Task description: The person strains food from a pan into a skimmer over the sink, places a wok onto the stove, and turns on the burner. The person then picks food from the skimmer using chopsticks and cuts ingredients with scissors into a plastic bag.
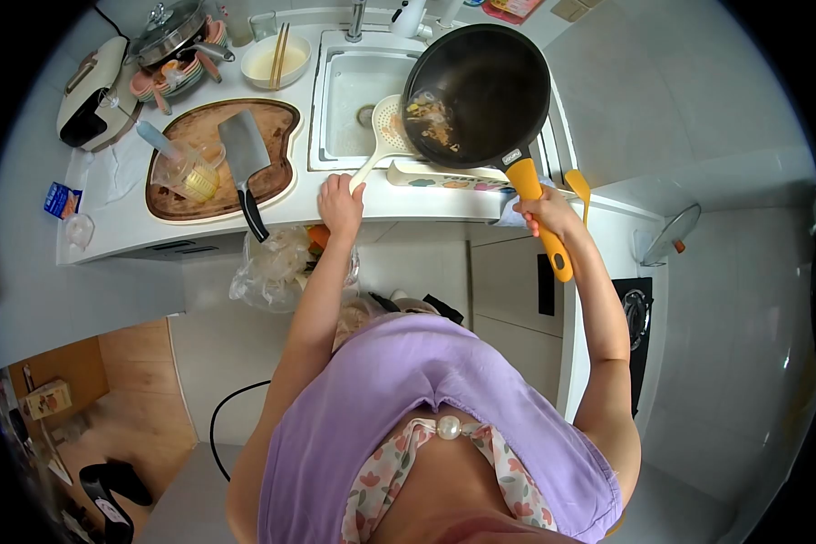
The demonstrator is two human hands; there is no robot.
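My left hand (pixel 340 208) is closed around the handle of a cream slotted skimmer (pixel 391 129), whose round holed head hangs over the sink. The yellow handle (pixel 533 198) of a dark frying pan (pixel 494 86) is in my right hand (pixel 553 214). The pan is held above the right side of the sink, with its inside facing me. Brownish food bits lie on the pan's lower left, beside the skimmer head. Whether skimmer and pan touch, I cannot tell.
Left of the white sink (pixel 326 100), a cleaver (pixel 245 145) lies on a wooden cutting board (pixel 276 118), its handle over the counter edge. A bowl with chopsticks (pixel 265 65) stands behind. A plastic bag (pixel 272 272) hangs below. At right are a yellow spatula (pixel 578 185) and glass lid (pixel 678 233).
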